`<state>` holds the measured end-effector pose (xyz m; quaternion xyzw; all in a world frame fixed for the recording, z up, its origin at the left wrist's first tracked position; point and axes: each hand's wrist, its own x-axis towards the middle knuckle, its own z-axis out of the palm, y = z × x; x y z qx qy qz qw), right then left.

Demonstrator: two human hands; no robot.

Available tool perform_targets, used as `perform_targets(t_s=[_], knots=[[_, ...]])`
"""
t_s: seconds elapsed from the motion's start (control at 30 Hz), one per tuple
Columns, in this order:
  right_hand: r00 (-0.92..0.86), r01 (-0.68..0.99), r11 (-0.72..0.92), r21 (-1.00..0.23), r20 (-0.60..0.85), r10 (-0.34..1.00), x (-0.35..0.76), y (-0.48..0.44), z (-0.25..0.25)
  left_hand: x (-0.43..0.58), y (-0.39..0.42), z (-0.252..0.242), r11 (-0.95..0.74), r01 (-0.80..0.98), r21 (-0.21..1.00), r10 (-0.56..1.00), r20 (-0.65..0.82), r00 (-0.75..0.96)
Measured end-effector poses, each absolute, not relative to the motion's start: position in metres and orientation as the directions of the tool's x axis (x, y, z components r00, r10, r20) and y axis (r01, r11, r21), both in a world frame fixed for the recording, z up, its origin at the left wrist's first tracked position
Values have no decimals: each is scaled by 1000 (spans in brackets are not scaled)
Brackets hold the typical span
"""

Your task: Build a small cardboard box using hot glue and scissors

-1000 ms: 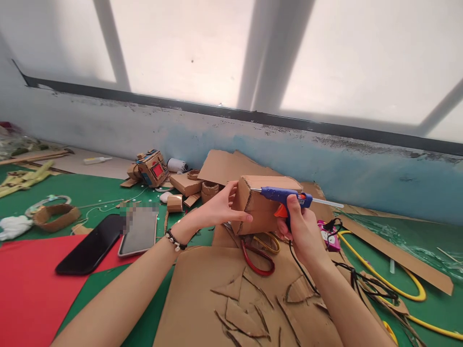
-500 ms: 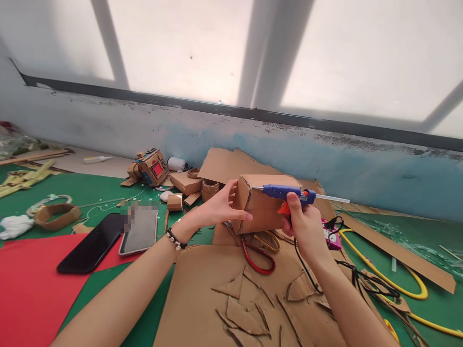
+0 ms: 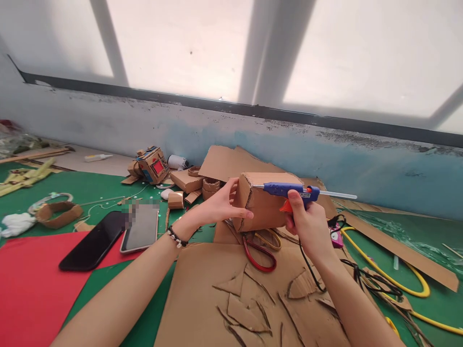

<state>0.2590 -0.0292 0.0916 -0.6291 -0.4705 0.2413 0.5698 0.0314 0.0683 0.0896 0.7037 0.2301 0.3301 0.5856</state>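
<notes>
My left hand (image 3: pixel 224 205) grips the left end of a cardboard box (image 3: pixel 265 212), with the thumb on its near side and the fingers behind. In my right hand (image 3: pixel 309 221) is a blue hot glue gun (image 3: pixel 284 189) with an orange trigger. A clear glue stick (image 3: pixel 338 194) juts from its back. The gun points left, its metal tip at the box's upper left corner edge; whether it touches I cannot tell. Under the box lie scissors with red handles (image 3: pixel 258 258), their blades mostly hidden.
A large cardboard sheet (image 3: pixel 191 289) with several scraps lies in front. To the left are a black phone (image 3: pixel 92 243), a grey phone (image 3: pixel 141 229) and red paper (image 3: pixel 32 289). Behind stands a small cardboard model (image 3: pixel 154 166). Yellow tubing (image 3: pixel 390 274) and black cable (image 3: pixel 379 284) lie at right.
The glue gun and my right hand have shifted slightly to the right. My left hand keeps its hold on the box, and the view has moved a little.
</notes>
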Motion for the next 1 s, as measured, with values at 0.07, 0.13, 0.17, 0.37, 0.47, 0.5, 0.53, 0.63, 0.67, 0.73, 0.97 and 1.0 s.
perform_targets(t_s=[0.07, 0.13, 0.17, 0.37, 0.47, 0.5, 0.53, 0.63, 0.67, 0.73, 0.97, 1.0], knots=[[438, 311, 98, -945, 234, 868, 259, -28, 91, 31, 67, 91, -207, -66, 976, 712, 196, 674], [439, 322, 105, -941, 247, 864, 260, -28, 91, 31, 66, 92, -208, -61, 976, 715, 194, 672], [438, 328, 108, -939, 252, 863, 260, -28, 90, 31, 65, 92, -209, -59, 976, 716, 194, 671], [443, 310, 93, -946, 231, 866, 261, -27, 90, 32, 66, 93, -203, -49, 978, 718, 183, 671], [440, 300, 83, -950, 215, 872, 261, -27, 90, 31, 66, 93, -198, -50, 979, 721, 180, 669], [438, 297, 81, -952, 211, 874, 261, -27, 90, 31, 66, 92, -196, -51, 979, 722, 179, 668], [436, 293, 79, -953, 207, 876, 261, -27, 90, 31, 66, 92, -193, -53, 980, 723, 179, 668], [436, 293, 69, -954, 197, 878, 259, -28, 92, 31, 66, 91, -183, -56, 981, 719, 173, 673], [435, 294, 67, -953, 196, 879, 259, -29, 92, 31, 66, 91, -183, -53, 982, 718, 171, 675], [427, 295, 73, -953, 200, 882, 257, -30, 94, 31, 68, 90, -191, -46, 981, 715, 171, 678], [434, 291, 65, -954, 192, 880, 253, -35, 99, 31, 67, 91, -173, -62, 983, 701, 167, 693], [437, 292, 61, -954, 190, 879, 253, -35, 99, 31, 66, 91, -167, -70, 984, 699, 168, 695]])
